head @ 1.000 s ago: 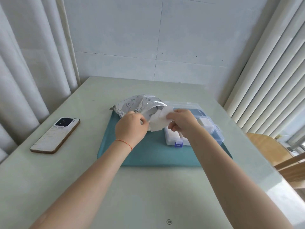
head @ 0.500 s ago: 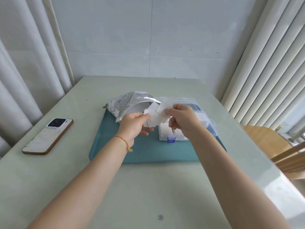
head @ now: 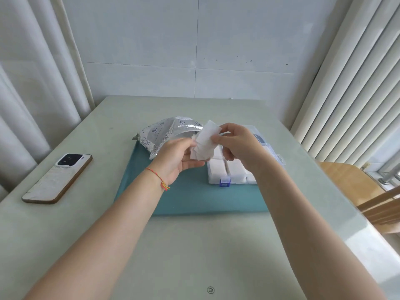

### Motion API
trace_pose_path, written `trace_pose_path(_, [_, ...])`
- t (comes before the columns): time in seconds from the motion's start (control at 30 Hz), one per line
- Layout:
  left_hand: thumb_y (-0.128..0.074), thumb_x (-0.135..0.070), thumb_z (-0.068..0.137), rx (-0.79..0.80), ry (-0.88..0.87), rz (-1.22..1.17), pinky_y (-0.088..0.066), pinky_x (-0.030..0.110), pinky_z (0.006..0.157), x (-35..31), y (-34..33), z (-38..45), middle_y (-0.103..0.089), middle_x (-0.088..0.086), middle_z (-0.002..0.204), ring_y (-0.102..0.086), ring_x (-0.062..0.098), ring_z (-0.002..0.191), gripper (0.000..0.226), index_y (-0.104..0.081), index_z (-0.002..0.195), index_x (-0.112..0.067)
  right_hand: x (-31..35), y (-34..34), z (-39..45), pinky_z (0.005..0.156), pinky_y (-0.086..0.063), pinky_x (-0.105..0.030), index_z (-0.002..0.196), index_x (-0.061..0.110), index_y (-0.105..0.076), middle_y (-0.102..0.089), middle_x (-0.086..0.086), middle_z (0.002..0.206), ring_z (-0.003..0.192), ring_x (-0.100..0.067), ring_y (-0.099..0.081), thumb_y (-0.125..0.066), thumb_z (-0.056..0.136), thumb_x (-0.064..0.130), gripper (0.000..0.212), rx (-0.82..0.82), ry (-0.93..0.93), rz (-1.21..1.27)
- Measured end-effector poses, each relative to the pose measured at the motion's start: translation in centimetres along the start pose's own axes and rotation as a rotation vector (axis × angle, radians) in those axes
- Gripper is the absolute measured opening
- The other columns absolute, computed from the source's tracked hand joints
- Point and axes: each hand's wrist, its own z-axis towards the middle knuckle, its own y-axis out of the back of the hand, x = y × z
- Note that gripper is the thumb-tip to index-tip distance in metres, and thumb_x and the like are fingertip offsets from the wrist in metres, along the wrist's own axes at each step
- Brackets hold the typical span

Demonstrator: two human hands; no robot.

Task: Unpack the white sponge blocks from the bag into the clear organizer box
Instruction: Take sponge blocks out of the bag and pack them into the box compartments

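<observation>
The table (head: 194,245) is pale green and reaches out under both forearms. On it, beneath and beyond the hands, lies a teal mat (head: 194,198). A phone (head: 57,178) lies face down on the bare table, well apart to the left of the left hand (head: 175,158), past the mat's edge.

The bag (head: 164,133), crinkled silver foil with small printed marks, rests on the far left part of the mat, just beyond the left hand, its open mouth turned toward the hands. The box (head: 233,172) is clear plastic with a blue latch at its near edge; it sits on the mat directly below and beyond the right hand (head: 237,144), which hides part of it. White blocks already fill the compartments that show nearest the latch.

Both hands are raised above the mat, close together, between the bag and the box. Between them is a small bunch of sponge blocks (head: 204,144), held in the air. The left hand is turned palm-up with its thumb and fingertips closed on the lower left of the bunch. The right hand pinches the top block at its right edge with thumb and forefinger, its other fingers curled below. A thin red string is tied round the left wrist.
</observation>
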Motion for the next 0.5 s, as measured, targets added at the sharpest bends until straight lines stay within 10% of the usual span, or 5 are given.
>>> trace_pose_path(0.5, [-0.053, 0.008, 0.093, 0.059, -0.107, 0.165, -0.060, 0.028, 0.065, -1.3, -1.6, 3.7, -0.071, 0.019, 0.093, -0.073, 0.027, 0.074, 0.020, -0.064, 0.108, 0.002, 1.7, 1.9, 3.7, 0.040, -0.036, -0.016, 0.084, 0.014, -0.071, -0.060, 0.005, 0.065, 0.038, -0.004, -0.043, -0.067, 0.089, 0.018, 0.008, -0.315, 0.141, -0.058])
